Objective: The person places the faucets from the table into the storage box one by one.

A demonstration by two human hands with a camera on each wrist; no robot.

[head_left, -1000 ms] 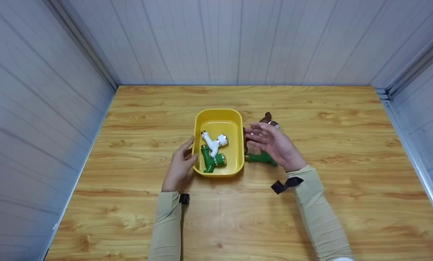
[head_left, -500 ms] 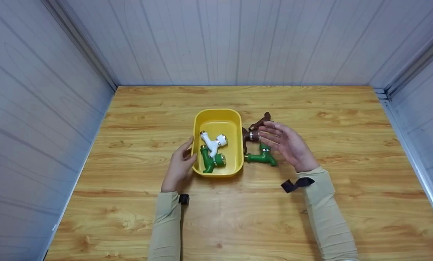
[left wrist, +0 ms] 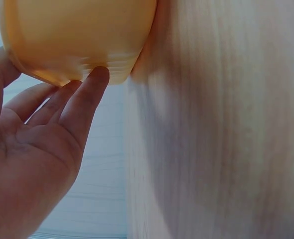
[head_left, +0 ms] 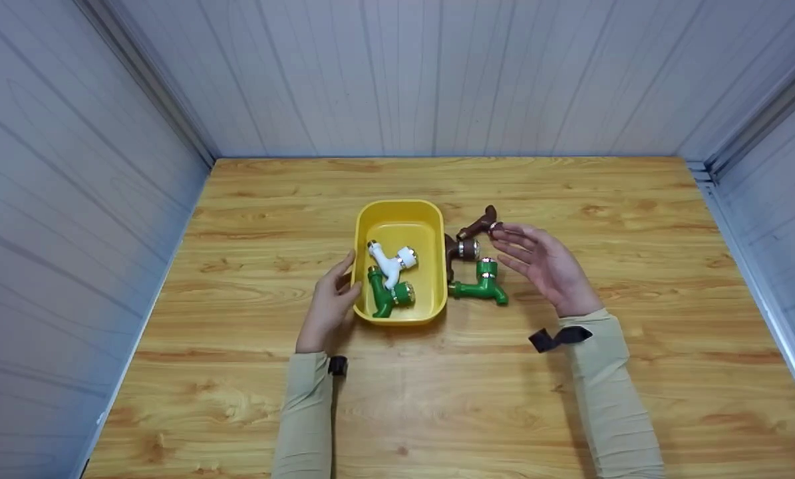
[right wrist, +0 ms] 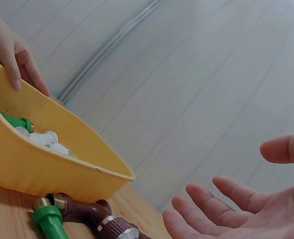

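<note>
The left hand (head_left: pixel 327 306) rests against the left wall of a yellow plastic tub (head_left: pixel 435 219) on the wooden counter (head_left: pixel 603 199), thumb over the rim and straight fingers (left wrist: pixel 89 97) pressed flat to the outside; it steadies the tub rather than clasping it. In the left wrist view the tub's contents are hidden and the counter is blurred.

Inside the tub lie a white tap (head_left: pixel 392 261) and a green tap (head_left: pixel 387 297), touching each other; the right wrist view shows only slivers of them over the rim.

The right hand (head_left: pixel 549 266) hovers open just right of the tub, palm turned leftward, fingers (right wrist: pixel 207 204) spread and relaxed, holding nothing. Between it and the tub, on the counter, lie a brown tap (head_left: pixel 469 241) and a second green tap (head_left: pixel 481 286), close together. The brown tap's far end sits right by the fingertips; whether they touch cannot be told. Its left end is hidden against the tub wall.
</note>
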